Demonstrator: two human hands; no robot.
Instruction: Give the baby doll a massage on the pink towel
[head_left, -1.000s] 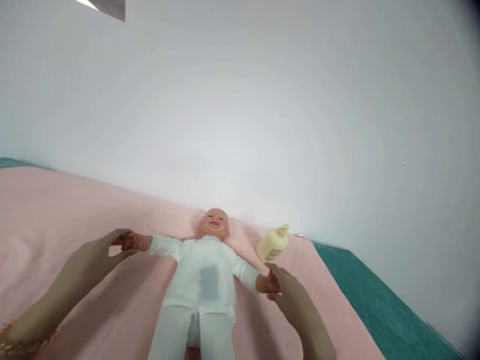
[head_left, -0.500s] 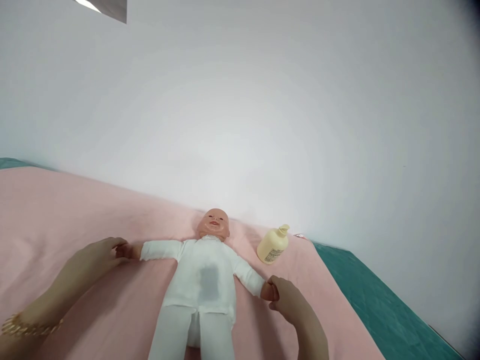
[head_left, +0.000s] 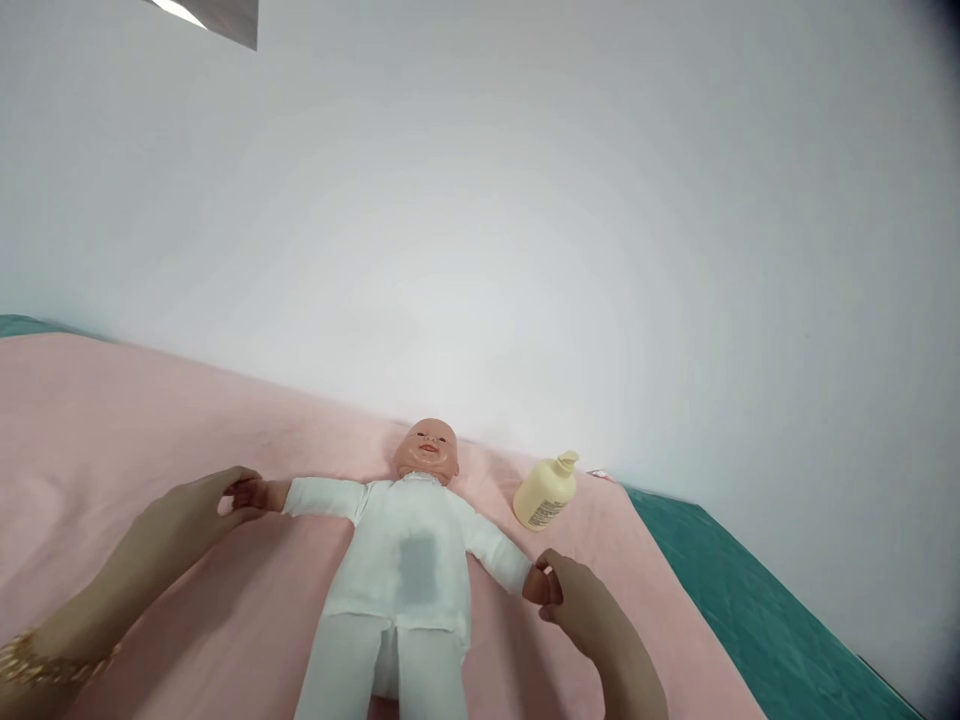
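A baby doll [head_left: 420, 545] in white cloth clothes lies on its back, its arms stretched out to both sides and a grey patch on its chest. My left hand [head_left: 196, 508] pinches the doll's hand [head_left: 261, 494] on the left side between thumb and fingers. On the other side, my right hand [head_left: 574, 595] is closed round the doll's other hand [head_left: 535, 586]. Past my right hand stands a pale yellow pump bottle [head_left: 545, 494], near the doll's head. The lower ends of the doll's legs are cut off by the frame.
Under the doll spreads a pink cloth [head_left: 150, 400], over a green surface [head_left: 739, 575] that shows at the right and far left. A white wall [head_left: 480, 220] rises right behind the doll's head. A small red and white item [head_left: 598, 473] lies by the wall.
My left hand has shifted slightly up and right, its thumb and fingers a little wider round the doll's hand. My right hand and the doll look nearly the same.
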